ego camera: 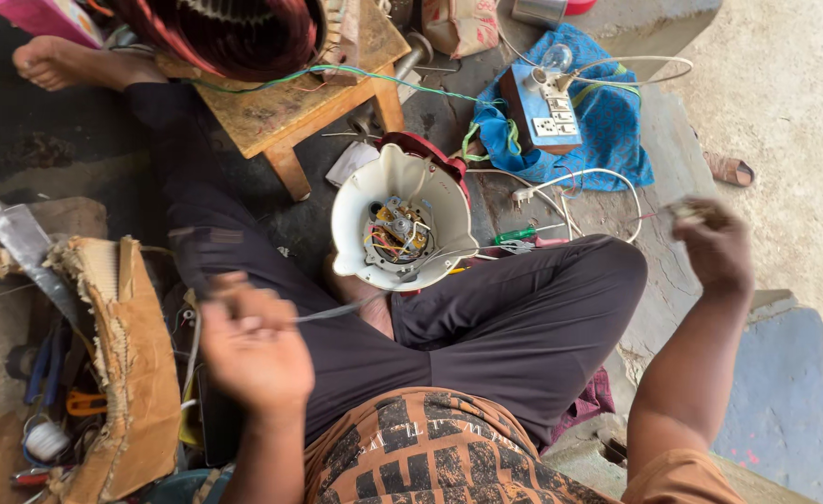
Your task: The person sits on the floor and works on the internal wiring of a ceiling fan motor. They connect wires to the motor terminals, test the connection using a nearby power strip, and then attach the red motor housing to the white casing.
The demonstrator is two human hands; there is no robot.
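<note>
Nearest the camera, the person sits cross-legged on the floor with both arms raised and apart. The left hand (253,350) hangs over the left knee and is smeared by motion. Its fingers look curled loosely inward, but I cannot tell whether they grip anything. A thin grey strand (337,310) runs from just beside that hand toward the lap. The right hand (715,247) is held out well to the right, its fingertips pressed together in a pinch on a small pale piece (687,210). A fine wire seems to trail from it, though blur hides the detail.

Between the knees, propped against the shin, lies the white appliance housing (402,187). Its open underside faces up and shows a round motor plate with coloured leads. The grey strand ends at its lower rim. Just to the right, on the floor, lie a green-handled screwdriver (523,233) and a white plug (522,196) on its cord.

Judging by this, the work is at the wiring stage: a lead from the opened housing is being drawn out or tested. A next move would call for steadying both ends and keeping the strand clear of the motor plate.

Further off stand a wooden stool (309,103) and a switchboard with a bulb (547,112) on a blue cloth (607,121). A torn cardboard box (132,373) sits at the left.
</note>
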